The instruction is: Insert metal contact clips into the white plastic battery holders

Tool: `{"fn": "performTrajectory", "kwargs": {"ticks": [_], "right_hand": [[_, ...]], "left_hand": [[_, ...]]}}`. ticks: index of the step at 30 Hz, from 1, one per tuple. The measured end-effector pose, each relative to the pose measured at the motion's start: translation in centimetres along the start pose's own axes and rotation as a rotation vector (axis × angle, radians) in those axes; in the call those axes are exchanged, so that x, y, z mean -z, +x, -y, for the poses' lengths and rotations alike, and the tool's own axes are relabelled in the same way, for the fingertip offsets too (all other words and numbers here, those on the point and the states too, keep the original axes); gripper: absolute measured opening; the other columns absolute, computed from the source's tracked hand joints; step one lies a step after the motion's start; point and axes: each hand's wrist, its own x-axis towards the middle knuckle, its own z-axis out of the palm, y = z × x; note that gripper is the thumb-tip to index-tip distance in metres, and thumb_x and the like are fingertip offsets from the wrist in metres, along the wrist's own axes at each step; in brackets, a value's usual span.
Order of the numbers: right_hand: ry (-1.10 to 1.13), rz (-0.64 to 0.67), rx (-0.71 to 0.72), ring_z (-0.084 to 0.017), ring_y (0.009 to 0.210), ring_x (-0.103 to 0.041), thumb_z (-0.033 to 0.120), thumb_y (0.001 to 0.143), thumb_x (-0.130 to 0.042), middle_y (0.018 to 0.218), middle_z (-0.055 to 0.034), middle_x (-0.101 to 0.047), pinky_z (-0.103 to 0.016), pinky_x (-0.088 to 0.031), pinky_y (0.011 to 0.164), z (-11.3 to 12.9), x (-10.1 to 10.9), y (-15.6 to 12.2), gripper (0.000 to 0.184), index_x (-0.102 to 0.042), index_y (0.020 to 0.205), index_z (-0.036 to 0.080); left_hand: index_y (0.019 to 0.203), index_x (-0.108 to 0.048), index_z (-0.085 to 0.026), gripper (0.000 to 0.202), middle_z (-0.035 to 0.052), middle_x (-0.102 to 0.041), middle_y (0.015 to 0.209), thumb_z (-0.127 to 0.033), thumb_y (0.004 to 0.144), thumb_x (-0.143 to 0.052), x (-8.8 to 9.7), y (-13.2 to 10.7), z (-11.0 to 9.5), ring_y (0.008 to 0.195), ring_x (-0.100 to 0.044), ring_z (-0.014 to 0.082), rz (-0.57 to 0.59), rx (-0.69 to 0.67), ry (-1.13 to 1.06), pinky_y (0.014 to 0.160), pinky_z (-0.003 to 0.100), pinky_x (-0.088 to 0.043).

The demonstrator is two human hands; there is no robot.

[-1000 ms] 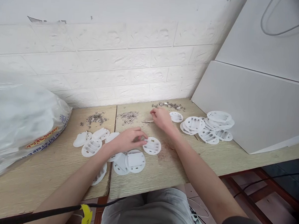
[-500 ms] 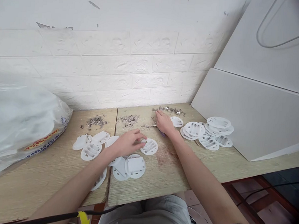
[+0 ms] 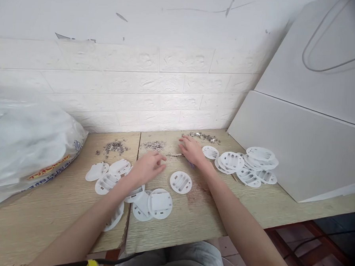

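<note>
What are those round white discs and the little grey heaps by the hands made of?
The round white discs look like moulded plastic: matt, even white, with crisp ribbed slots. The grey heaps by the right hand glint silvery, so probably small metal pieces, though too small to be sure. The table shows pale wood grain, perhaps laminate.

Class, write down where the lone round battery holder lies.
Head view: the battery holder lies on the table centre, just nearer the person than the left hand and right hand, touching neither.

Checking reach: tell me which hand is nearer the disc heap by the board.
Right. The right hand lies just left of the heap; the left hand farther left.
</note>
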Motion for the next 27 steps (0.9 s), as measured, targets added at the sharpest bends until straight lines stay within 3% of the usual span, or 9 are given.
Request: {"fn": "performTrajectory", "kwargs": {"ticks": [6, 11, 18, 27], "right_hand": [[0.045, -0.010, 0.030, -0.022, 0.128, -0.045, 0.024, 0.093, -0.042, 0.135, -0.0151, -0.052, -0.036, -0.035, 0.105, 0.3, 0.5, -0.2, 0.031, -0.063, 0.113, 0.012], [0.043, -0.005, 0.038, -0.023, 0.127, -0.046, 0.023, 0.092, -0.043, 0.135, -0.0150, -0.053, -0.037, -0.036, 0.104, 0.1, 0.4, -0.2, 0.029, -0.065, 0.108, 0.013], [0.042, -0.015, 0.050, -0.023, 0.125, -0.048, 0.023, 0.092, -0.044, 0.132, -0.0142, -0.054, -0.037, -0.036, 0.103, 0.3, 0.5, -0.2, 0.027, -0.067, 0.104, 0.015], [0.067, -0.027, 0.089, -0.024, 0.124, -0.048, 0.022, 0.091, -0.045, 0.128, -0.0141, -0.057, -0.038, -0.037, 0.101, 0.5, 0.6, -0.2, 0.026, -0.068, 0.100, 0.015]], "left_hand": [[0.099, -0.070, -0.018, 0.031, 0.0113, -0.066, 0.103, -0.025, 0.086, -0.042, 3.0, 0.2, 6.4, 0.096, -0.059, 0.0262, -0.322, 0.303, 0.223, 0.085, 0.039, -0.045], [0.105, -0.070, -0.016, 0.038, 0.0141, -0.064, 0.107, -0.022, 0.085, -0.038, 3.3, -0.6, 10.5, 0.103, -0.056, 0.0309, -0.292, 0.434, 0.390, 0.086, 0.042, -0.045], [0.097, -0.074, -0.022, 0.033, 0.0156, -0.064, 0.099, -0.029, 0.083, -0.045, 2.9, -0.6, 11.1, 0.102, -0.051, 0.0347, -0.291, 0.416, 0.399, 0.085, 0.046, -0.043], [0.084, -0.072, -0.022, 0.023, 0.0118, -0.064, 0.099, -0.032, 0.083, -0.052, 3.3, -0.5, 10.7, 0.099, -0.052, 0.0314, -0.333, 0.372, 0.335, 0.084, 0.044, -0.042]]}}
